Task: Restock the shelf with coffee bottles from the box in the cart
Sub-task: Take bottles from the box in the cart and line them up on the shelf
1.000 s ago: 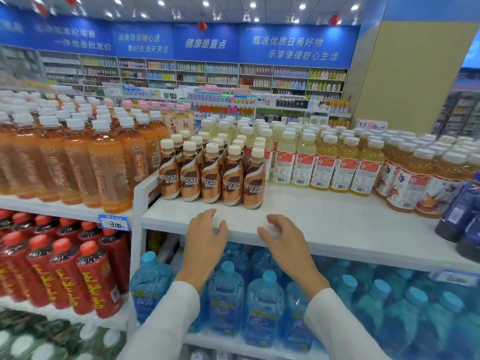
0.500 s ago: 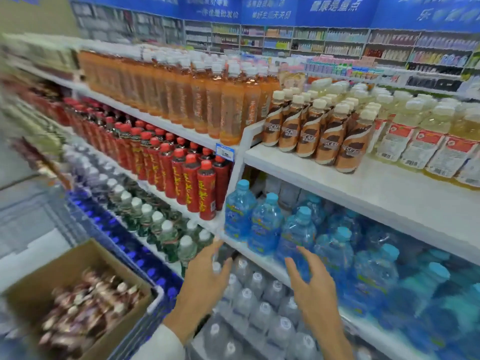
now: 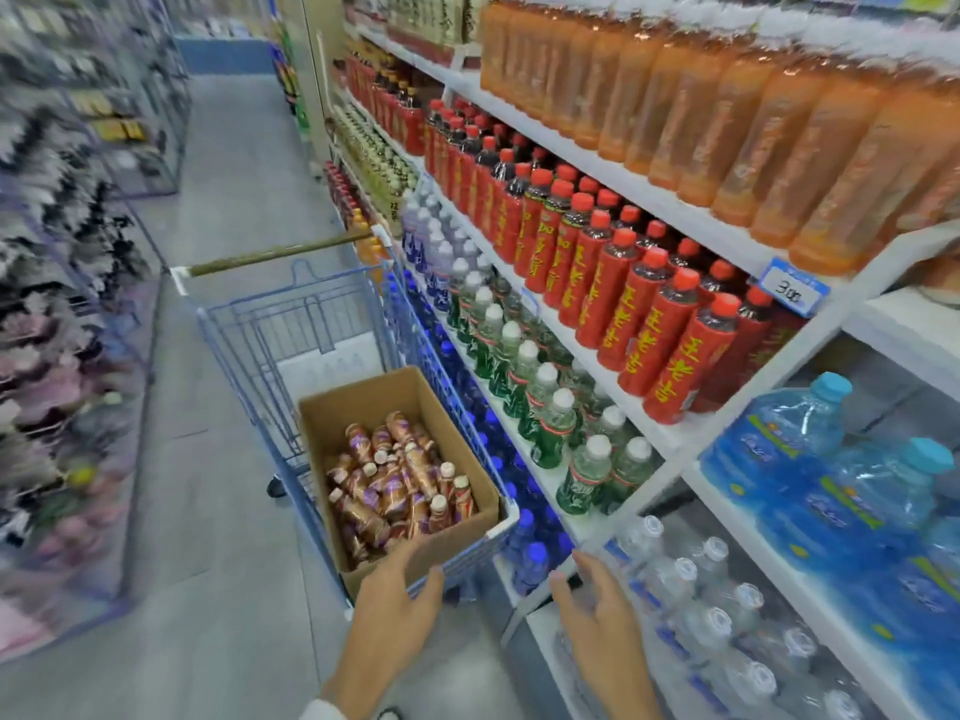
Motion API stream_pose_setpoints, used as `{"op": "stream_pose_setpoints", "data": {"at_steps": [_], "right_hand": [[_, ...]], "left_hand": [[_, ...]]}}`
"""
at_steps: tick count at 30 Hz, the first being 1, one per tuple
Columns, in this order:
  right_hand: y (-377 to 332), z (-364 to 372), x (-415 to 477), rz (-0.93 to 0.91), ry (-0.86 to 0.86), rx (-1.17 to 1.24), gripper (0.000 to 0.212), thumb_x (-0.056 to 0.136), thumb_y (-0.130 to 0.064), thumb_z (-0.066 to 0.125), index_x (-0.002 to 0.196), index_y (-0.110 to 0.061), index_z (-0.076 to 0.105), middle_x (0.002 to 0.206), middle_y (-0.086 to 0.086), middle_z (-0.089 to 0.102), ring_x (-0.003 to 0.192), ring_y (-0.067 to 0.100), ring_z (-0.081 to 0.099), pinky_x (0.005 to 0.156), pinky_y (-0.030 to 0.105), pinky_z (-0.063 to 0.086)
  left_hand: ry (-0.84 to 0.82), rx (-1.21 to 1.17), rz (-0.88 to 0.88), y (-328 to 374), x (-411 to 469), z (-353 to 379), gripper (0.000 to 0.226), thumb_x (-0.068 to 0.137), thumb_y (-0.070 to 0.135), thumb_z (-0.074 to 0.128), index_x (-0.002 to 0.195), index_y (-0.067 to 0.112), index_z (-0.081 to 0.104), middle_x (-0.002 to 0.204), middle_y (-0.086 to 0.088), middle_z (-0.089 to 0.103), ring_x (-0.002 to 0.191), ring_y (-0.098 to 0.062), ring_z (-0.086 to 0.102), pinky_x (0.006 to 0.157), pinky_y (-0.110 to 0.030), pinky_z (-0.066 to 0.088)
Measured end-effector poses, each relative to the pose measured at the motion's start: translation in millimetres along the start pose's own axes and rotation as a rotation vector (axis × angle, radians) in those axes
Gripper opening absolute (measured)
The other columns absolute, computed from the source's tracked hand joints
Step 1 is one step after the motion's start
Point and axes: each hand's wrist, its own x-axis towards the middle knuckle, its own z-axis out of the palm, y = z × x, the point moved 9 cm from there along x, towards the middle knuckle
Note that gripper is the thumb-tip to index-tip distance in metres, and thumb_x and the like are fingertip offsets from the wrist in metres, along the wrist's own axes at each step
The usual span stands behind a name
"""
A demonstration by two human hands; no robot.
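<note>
Coffee bottles point(image 3: 400, 480), brown with pale caps, lie jumbled in an open cardboard box point(image 3: 363, 402) that sits at the near end of the blue wire cart point(image 3: 291, 324). The cart stands in the aisle just beside the shelf point(image 3: 675, 205), its handle point(image 3: 270, 254) at the far end from us. Our left hand point(image 3: 395, 610) reaches over the box's near rim with fingers spread and relaxed, gripping nothing; we cannot tell whether the fingertips touch the cardboard. Our right hand point(image 3: 602, 626) hangs in front of the lower shelving, fingers loosely apart and also holding nothing, close to a row of clear water bottles point(image 3: 701, 605). Above those stand big blue water jugs point(image 3: 831, 485). On the bay next to the cart, orange drink bottles point(image 3: 727, 122) fill the top level, red-capped red bottles point(image 3: 649, 314) the level below, and green bottles with white caps point(image 3: 545, 407) the one under that. A blue price tag point(image 3: 792, 288) is fixed to the edge of the top level. The left side of the aisle is blurred.
</note>
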Motion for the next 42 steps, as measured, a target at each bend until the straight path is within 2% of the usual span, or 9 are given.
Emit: {"op": "stream_pose_setpoints", "data": {"at_steps": [5,11,18,23,28,31,35,39,42], "right_hand": [[-27.4,70.8,28.8,0.007,-0.127,-0.066,0.042,0.096,-0.036,0.065,0.135,-0.024,0.056,0.122,-0.007,0.053,0.11,0.009,0.049,0.09,0.022,0.036],[-37.2,135.0,55.8,0.033,-0.223,-0.106,0.043,0.094,-0.04,0.066,0.134,-0.028,0.056,0.136,-0.008,0.058,0.13,0.013,0.052,0.111,0.034,0.04],[-30.3,173.7,96.1,0.077,-0.337,-0.18,0.046,0.096,-0.044,0.062,0.139,-0.028,0.052,0.14,-0.011,0.052,0.136,0.012,0.044,0.111,0.031,0.037],[-21.7,184.5,132.9,0.113,-0.396,-0.164,0.036,0.096,-0.037,0.065,0.131,-0.031,0.058,0.132,-0.014,0.06,0.126,0.007,0.053,0.106,0.027,0.041],[-8.5,183.6,173.2,0.178,-0.42,-0.172,0.03,0.096,-0.038,0.065,0.125,-0.037,0.058,0.128,-0.017,0.061,0.124,0.005,0.054,0.108,0.034,0.044],[0.8,182.2,193.5,0.218,-0.443,-0.192,0.033,0.096,-0.042,0.063,0.128,-0.036,0.059,0.129,-0.02,0.061,0.122,0.001,0.053,0.107,0.037,0.046],[6.1,180.1,215.7,0.243,-0.451,-0.215,0.035,0.096,-0.045,0.063,0.13,-0.038,0.057,0.131,-0.021,0.059,0.125,0.001,0.051,0.108,0.036,0.044],[8.7,172.5,227.0,0.277,-0.439,-0.245,0.033,0.095,-0.048,0.062,0.128,-0.046,0.056,0.13,-0.026,0.058,0.125,-0.001,0.05,0.106,0.031,0.042],[10.3,170.5,231.1,0.278,-0.456,-0.265,0.037,0.095,-0.048,0.061,0.131,-0.045,0.055,0.131,-0.03,0.054,0.126,-0.004,0.048,0.107,0.028,0.04]], "left_hand": [[-0.027,-0.019,-0.132,-56.4,21.6,-23.9,0.038,0.096,0.027,0.064,0.133,0.029,0.058,0.122,0.009,0.066,0.111,-0.013,0.061,0.096,-0.025,0.048],[-0.088,-0.022,-0.208,-96.7,48.8,-28.1,0.041,0.097,0.025,0.063,0.138,0.025,0.055,0.124,0.011,0.064,0.106,-0.007,0.058,0.083,-0.004,0.039],[-0.117,-0.083,-0.376,-138.2,104.3,0.3,0.04,0.098,0.024,0.061,0.138,0.02,0.055,0.126,0.01,0.062,0.122,-0.015,0.06,0.098,-0.024,0.045],[-0.139,-0.113,-0.45,-152.8,169.9,43.9,0.029,0.097,0.021,0.062,0.125,0.015,0.063,0.113,0.01,0.066,0.106,-0.011,0.063,0.089,-0.025,0.048],[-0.239,-0.074,-0.564,-199.0,228.3,105.2,0.035,0.096,0.033,0.061,0.128,0.019,0.062,0.12,-0.001,0.07,0.112,-0.022,0.065,0.097,-0.039,0.052],[-0.293,-0.053,-0.611,-227.9,256.0,140.6,0.049,0.093,0.024,0.062,0.142,0.026,0.054,0.133,-0.001,0.064,0.122,-0.024,0.06,0.107,-0.04,0.046],[-0.362,0.036,-0.643,-259.0,286.6,177.8,0.065,0.084,0.033,0.065,0.144,0.044,0.043,0.146,-0.001,0.055,0.13,-0.03,0.053,0.112,-0.045,0.042],[-0.389,0.1,-0.648,-242.5,308.4,193.9,0.046,0.1,0.019,0.056,0.144,0.027,0.05,0.148,-0.004,0.048,0.135,-0.029,0.045,0.116,-0.036,0.031],[-0.363,0.071,-0.66,-255.9,312.3,212.1,0.048,0.094,0.015,0.063,0.14,0.029,0.056,0.145,-0.006,0.054,0.133,-0.031,0.048,0.117,-0.038,0.032]]}}
